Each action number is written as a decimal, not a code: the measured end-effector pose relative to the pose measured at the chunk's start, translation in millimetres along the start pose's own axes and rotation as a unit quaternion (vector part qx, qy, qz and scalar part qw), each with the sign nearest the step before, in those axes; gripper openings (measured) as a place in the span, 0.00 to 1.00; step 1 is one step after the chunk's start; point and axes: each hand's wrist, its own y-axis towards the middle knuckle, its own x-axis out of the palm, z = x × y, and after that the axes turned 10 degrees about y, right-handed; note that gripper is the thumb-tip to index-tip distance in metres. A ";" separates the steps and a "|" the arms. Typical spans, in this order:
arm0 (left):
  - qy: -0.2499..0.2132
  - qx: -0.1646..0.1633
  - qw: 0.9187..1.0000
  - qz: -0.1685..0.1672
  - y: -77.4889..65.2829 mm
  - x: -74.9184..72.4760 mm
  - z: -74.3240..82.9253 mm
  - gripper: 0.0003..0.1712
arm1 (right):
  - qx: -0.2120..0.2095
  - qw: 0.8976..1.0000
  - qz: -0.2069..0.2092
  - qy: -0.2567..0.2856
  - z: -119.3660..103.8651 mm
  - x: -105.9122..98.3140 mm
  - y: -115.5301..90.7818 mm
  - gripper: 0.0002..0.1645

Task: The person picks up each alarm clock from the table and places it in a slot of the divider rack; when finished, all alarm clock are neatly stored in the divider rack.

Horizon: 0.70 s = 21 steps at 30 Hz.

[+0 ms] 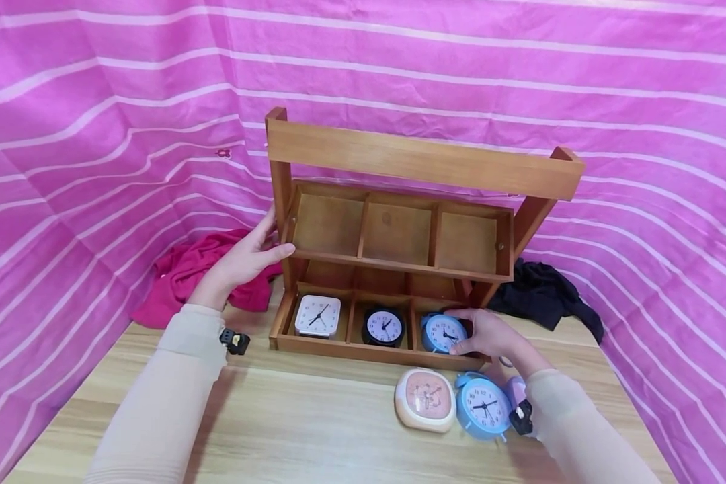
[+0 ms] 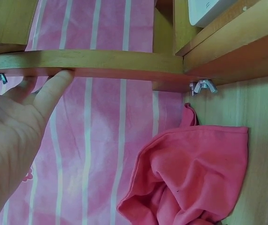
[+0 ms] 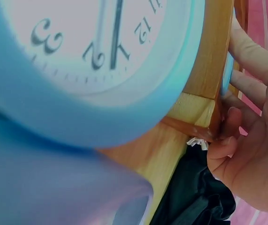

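A two-tier wooden rack (image 1: 426, 158) stands on the table, its upper tray (image 1: 399, 263) divided in three. My left hand (image 1: 248, 259) rests against the rack's left upright (image 2: 110, 58), fingers and thumb fairly straight. My right hand (image 1: 487, 333) grips a small blue alarm clock (image 1: 443, 334) in the lower tray's right compartment, fingers behind and thumb in front. Beside it in the middle compartment sits a black round clock (image 1: 384, 327). A white square clock (image 1: 318, 316) leans back in the left one.
In front of the rack's right end are a pink-faced cream clock (image 1: 425, 400), a larger blue alarm clock (image 1: 484, 406) and a purple object (image 1: 516, 390) partly under my right wrist. Red cloth (image 1: 187, 275) lies left of the rack, black cloth (image 1: 544, 296) right. Pink striped fabric (image 1: 399, 60) hangs behind.
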 end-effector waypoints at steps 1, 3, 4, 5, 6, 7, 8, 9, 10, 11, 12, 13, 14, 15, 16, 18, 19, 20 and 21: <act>-0.002 0.002 1.000 0.000 0.3 0.1 0.0 0.55 | 0.002 1.000 0.002 0.002 -1.1 0.1 -0.5 0.46; -0.003 0.004 1.000 0.000 0.3 0.2 0.0 0.55 | 0.000 1.000 0.004 0.003 -2.1 0.5 -1.3 0.46; -0.003 0.005 1.000 0.001 0.4 0.3 0.0 0.55 | -0.003 1.000 0.004 0.003 -2.6 0.8 -1.7 0.46; -0.004 0.006 1.000 0.000 0.4 0.5 0.2 0.55 | -0.001 1.000 0.006 0.004 -3.0 1.2 -2.1 0.46; -0.004 0.006 1.000 0.000 0.4 0.5 0.5 0.55 | 0.002 1.000 0.008 0.004 -4.0 1.5 -2.8 0.45; -0.004 0.007 1.000 -0.001 0.2 0.5 0.7 0.55 | 0.007 1.000 0.007 0.006 -5.0 1.9 -3.3 0.46; -0.002 0.005 1.000 -0.001 -0.1 0.4 0.7 0.54 | 0.011 1.000 0.006 0.007 -5.9 2.4 -3.6 0.46; -0.001 0.002 1.000 -0.002 -0.6 0.2 0.7 0.54 | 0.017 1.000 0.003 0.010 -7.2 2.9 -4.0 0.46; -0.001 0.000 1.000 -0.003 -1.2 0.0 0.7 0.54 | 0.026 1.000 0.001 0.014 -8.5 3.6 -4.4 0.46; -0.001 -0.003 1.000 -0.004 -1.9 -0.4 0.6 0.54 | 0.032 0.999 -0.001 0.016 -10.1 4.0 -4.8 0.47; 0.000 -0.006 1.000 -0.005 -2.7 -0.8 0.5 0.54 | 0.035 0.999 -0.006 0.018 -11.7 4.2 -5.3 0.47; 0.000 -0.008 1.000 -0.005 -3.2 -1.0 0.5 0.54 | 0.037 0.999 -0.010 0.019 -13.0 4.3 -5.9 0.47; 0.000 -0.012 1.000 -0.006 -3.9 -1.4 0.5 0.54 | 0.034 0.999 -0.012 0.019 -14.3 3.8 -6.9 0.47; -0.001 -0.012 1.000 -0.007 -4.2 -1.5 0.5 0.54 | 0.030 0.999 -0.013 0.024 -16.2 2.1 -8.7 0.47; -0.001 -0.011 1.000 -0.007 -4.0 -1.5 0.6 0.54 | 0.021 0.999 -0.011 0.029 -18.4 -0.6 -11.4 0.47; 0.000 -0.006 1.000 -0.006 -2.8 -1.2 0.7 0.54 | 0.000 0.999 0.001 0.043 -23.2 -7.7 -18.4 0.46; 0.000 -0.003 1.000 -0.006 -2.0 -1.0 0.8 0.54 | -0.012 0.999 0.008 0.050 -27.1 -12.2 -23.2 0.46; 0.000 -0.001 1.000 -0.006 -1.3 -0.8 0.9 0.54 | -0.025 0.998 0.015 0.058 -31.6 -16.6 -28.6 0.46; 0.001 0.003 1.000 -0.006 -0.5 -0.6 0.8 0.54 | -0.036 0.997 0.018 0.068 -36.5 -20.5 -34.4 0.46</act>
